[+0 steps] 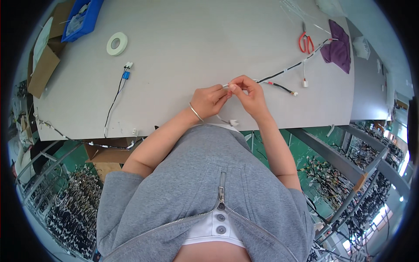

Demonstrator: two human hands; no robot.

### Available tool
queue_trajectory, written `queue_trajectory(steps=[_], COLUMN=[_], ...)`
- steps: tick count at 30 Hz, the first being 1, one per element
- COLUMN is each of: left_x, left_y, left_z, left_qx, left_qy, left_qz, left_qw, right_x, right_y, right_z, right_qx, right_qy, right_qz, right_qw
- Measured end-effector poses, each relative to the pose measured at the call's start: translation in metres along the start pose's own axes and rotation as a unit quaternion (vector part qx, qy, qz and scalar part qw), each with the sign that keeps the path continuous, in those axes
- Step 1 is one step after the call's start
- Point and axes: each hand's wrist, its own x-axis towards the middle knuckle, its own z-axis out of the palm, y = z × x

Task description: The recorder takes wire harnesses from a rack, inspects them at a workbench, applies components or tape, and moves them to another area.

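L hand & R hand fingers pinch wire harness white end, tabletop center; keep it taut, grip close. Harness runs 2 o'clock toward scissors; tape roll at 10.

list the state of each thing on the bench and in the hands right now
left hand: fingers pinched on the wire harness
right hand: fingers pinched on it too
wire harness: one end held, rest lying on the table
scissors: lying flat, blades shut
tape roll: lying flat
blue bin: holding bagged parts
purple cloth: crumpled
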Motion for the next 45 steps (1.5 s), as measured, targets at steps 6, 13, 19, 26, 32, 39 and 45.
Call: queue_trajectory(steps=[6,13,19,26,32,39,45], left_x=[-0.012,-0.015,-0.013,-0.033,0.002,0.014,-0.012], left_y=[-0.022,-0.012,-0.001,0.020,0.017,0.020,0.069], left_z=[-0.015,-0.013,0.000,0.028,-0.010,-0.042,0.025], left_qx=[0.047,0.043,0.093,0.124,0.107,0.186,0.291], left_qy=[-0.096,-0.108,-0.075,-0.074,-0.058,-0.081,0.156], left_qz=[0.081,0.056,0.058,0.100,0.046,-0.066,-0.029], left_qw=[0.991,0.992,0.991,0.984,0.991,0.977,0.943], right_x=[-0.017,-0.006,0.003,0.035,0.009,0.105,0.163], right_y=[0.011,0.020,0.035,0.043,-0.021,0.007,0.036], right_z=[0.020,0.034,0.023,-0.018,-0.047,-0.204,-0.294], right_qx=[-0.067,-0.051,-0.110,-0.102,-0.085,-0.360,-0.622], right_qy=[0.048,0.143,0.155,0.213,0.135,0.326,0.330], right_qz=[-0.045,0.011,0.023,0.070,-0.039,-0.085,0.015], right_qw=[0.996,0.988,0.982,0.969,0.986,0.870,0.710])
